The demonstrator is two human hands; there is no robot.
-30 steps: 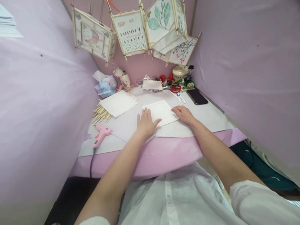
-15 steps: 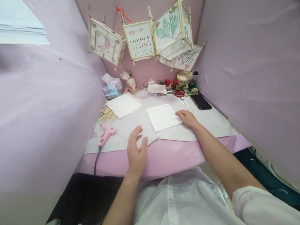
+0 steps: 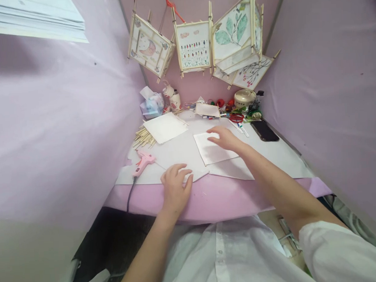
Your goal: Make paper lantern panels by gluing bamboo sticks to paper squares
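Note:
My right hand (image 3: 224, 138) is over the far right part of a white square panel (image 3: 213, 153), its thumb and fingers apart. Whether the fingertips touch the panel I cannot tell. Near the table's front edge, my left hand (image 3: 176, 186) has its fingers spread and curved, with nothing in them. Left of that hand lies a pink hot glue gun (image 3: 143, 162) with a dark cord. Behind it, white paper sheets (image 3: 165, 127) partly cover a bundle of thin wooden sticks (image 3: 144, 137).
Along the back stand a tissue pack (image 3: 152, 104), a bottle (image 3: 174, 99) and a cream lidded bowl (image 3: 245, 98). Pens (image 3: 242, 129) and a phone (image 3: 264, 131) lie at right. Paper lanterns (image 3: 193, 46) with stick frames hang above. Pink sheeting walls both sides.
My right hand has left the panel's right edge and moved left over it, its fingers opening. My left hand has lowered toward the tabletop. The whole view has shifted slightly.

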